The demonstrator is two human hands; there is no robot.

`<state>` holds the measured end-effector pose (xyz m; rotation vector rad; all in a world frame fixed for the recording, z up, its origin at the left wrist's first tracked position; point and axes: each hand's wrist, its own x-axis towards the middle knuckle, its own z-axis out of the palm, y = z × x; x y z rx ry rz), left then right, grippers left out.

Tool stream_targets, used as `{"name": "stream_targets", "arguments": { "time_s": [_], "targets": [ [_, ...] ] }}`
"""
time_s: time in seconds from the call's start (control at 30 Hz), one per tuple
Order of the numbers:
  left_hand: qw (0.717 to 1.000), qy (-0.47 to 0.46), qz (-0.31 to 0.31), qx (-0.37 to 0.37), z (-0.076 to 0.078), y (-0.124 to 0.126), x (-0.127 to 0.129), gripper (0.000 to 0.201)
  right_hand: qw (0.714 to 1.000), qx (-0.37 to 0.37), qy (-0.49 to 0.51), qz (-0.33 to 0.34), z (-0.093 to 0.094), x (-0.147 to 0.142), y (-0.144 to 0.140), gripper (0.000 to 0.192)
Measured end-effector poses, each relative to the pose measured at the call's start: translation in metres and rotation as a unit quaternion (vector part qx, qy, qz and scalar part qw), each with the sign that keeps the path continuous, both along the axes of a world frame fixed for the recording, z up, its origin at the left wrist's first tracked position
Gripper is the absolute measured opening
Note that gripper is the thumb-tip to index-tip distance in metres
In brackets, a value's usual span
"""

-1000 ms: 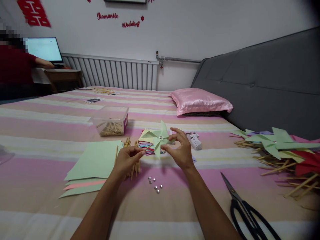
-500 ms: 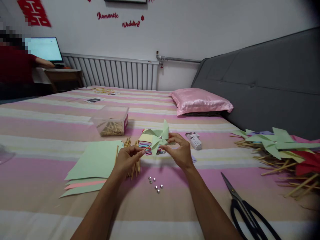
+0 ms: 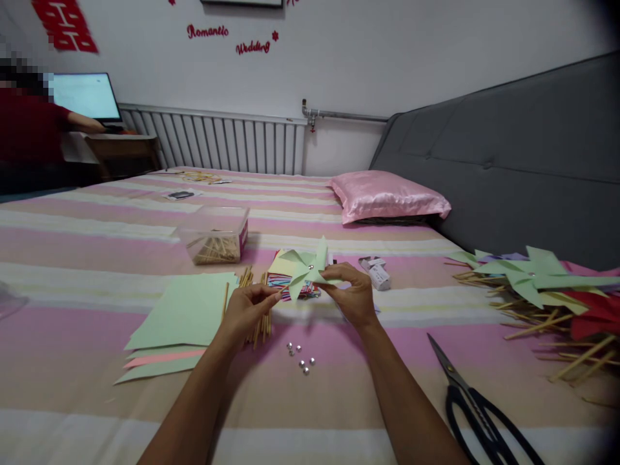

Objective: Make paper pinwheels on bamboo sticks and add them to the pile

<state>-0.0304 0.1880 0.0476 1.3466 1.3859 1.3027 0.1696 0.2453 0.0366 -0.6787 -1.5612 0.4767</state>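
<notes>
The right hand (image 3: 353, 294) is pinching the green pinwheel (image 3: 307, 268), its fingers (image 3: 339, 274) clamped on the paper just right of the silver pin at the centre, and the wheel is hanging above the bed (image 3: 97, 400), tilted a little. The left hand (image 3: 245, 310) is gripping a thin stick (image 3: 285, 288), fingers closed around its near end, the tip reaching up to the pinwheel's lower edge; whether it is touching the paper, I cannot tell. Just beyond the left fingers a bundle of sticks (image 3: 259, 303) is lying on the bed, and further left the paper sheets (image 3: 186, 310) are spreading out. Behind the pinwheel a stack of coloured squares (image 3: 290, 281) is sitting. Below both sets of fingers, between the wrists, a few silver pins (image 3: 301, 358) are scattered. Well off to the right of the right fingers, scissors (image 3: 479, 413) are lying, and finished pinwheels (image 3: 533, 278) are piling up.
</notes>
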Motion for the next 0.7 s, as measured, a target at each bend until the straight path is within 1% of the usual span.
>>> {"name": "stream_targets", "arguments": {
  "time_s": [0.17,0.3,0.43,0.6,0.7],
  "targets": [
    [1.0,0.007,0.0,0.001,0.0005,0.0,0.0008,0.017,0.998,0.022,-0.043,-0.038,0.0003,0.0022,-0.0019,0.009],
    [1.0,-0.001,0.01,-0.004,-0.0002,0.0008,0.0004,0.02,0.998,0.026,-0.054,-0.036,0.0007,0.0022,-0.0029,0.008],
    [1.0,-0.024,0.014,-0.002,0.0005,0.0001,0.0016,0.022,0.998,0.029,-0.059,-0.023,-0.0008,0.0006,-0.0022,0.013],
    [1.0,-0.024,0.009,-0.001,0.0027,-0.0012,0.004,0.02,0.999,0.013,-0.049,-0.014,-0.0001,-0.002,-0.0044,0.01],
    [1.0,-0.024,0.011,-0.001,0.0027,-0.0011,0.0041,0.018,0.998,0.016,-0.051,-0.014,0.0017,-0.0043,-0.0068,0.013]
  ]
}}
